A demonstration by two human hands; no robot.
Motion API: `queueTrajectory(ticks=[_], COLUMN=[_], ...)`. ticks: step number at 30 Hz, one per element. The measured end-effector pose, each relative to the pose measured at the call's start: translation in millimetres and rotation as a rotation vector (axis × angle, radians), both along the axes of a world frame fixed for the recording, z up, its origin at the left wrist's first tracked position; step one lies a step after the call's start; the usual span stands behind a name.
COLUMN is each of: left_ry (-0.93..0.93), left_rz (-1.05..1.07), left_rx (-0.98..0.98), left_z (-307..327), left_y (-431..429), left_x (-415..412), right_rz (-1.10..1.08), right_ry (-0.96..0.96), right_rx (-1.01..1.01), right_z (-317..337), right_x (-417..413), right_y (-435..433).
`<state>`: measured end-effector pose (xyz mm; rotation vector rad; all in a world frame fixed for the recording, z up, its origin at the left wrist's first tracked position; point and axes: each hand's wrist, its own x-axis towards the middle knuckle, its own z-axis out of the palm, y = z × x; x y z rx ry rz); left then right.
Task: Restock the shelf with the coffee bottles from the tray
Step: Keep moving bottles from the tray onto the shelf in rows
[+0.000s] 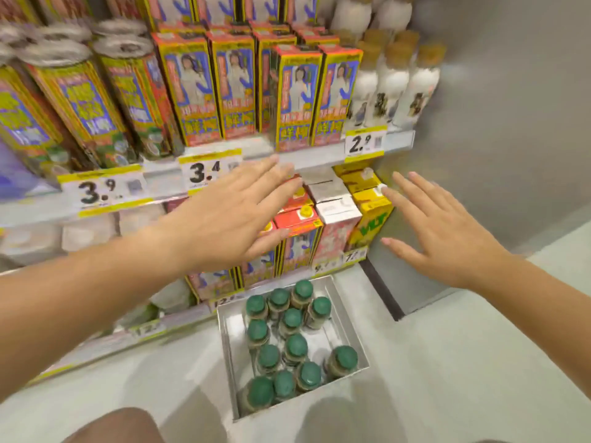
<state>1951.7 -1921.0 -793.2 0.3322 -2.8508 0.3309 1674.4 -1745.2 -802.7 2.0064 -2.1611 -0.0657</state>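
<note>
Left hand (236,215): mine, flat, fingers spread, empty, raised before the shelf (319,161). Right hand (444,231): likewise splayed, holding nothing. Coffee bottles (292,342): green-capped, upright in the tray (343,300) on the floor below, placed within easy reach, I judge.

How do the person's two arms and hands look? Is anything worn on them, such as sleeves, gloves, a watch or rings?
Both forearms are bare as far as the picture shows; no sleeve edge is in view. The left hand and right hand wear no gloves, and no watch, bracelet or ring shows. The nails look short and unpainted.
</note>
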Motion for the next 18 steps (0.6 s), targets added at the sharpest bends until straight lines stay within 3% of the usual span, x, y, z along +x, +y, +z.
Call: queueTrajectory(ticks=[8,14,18], left_ry=[-0.234,-0.313,-0.354], left_rz=[0.173,0.308,0.553], left_rx=[0.167,0.362,0.649], left_z=[-167.7,-232.8,-256.6], left_y=[26.9,67.7,81.9], left_x=[40.9,70.5,65.7], right_rz=[0.034,0.012,-0.02], right_ry=[-0.16,-0.346,-0.545], right_rx=[0.199,0.239,0.326], right_z=[-161.1,-226.1,-246.6], right_x=[3.2,16.0,26.8], right_y=[12.6,16.9,12.4])
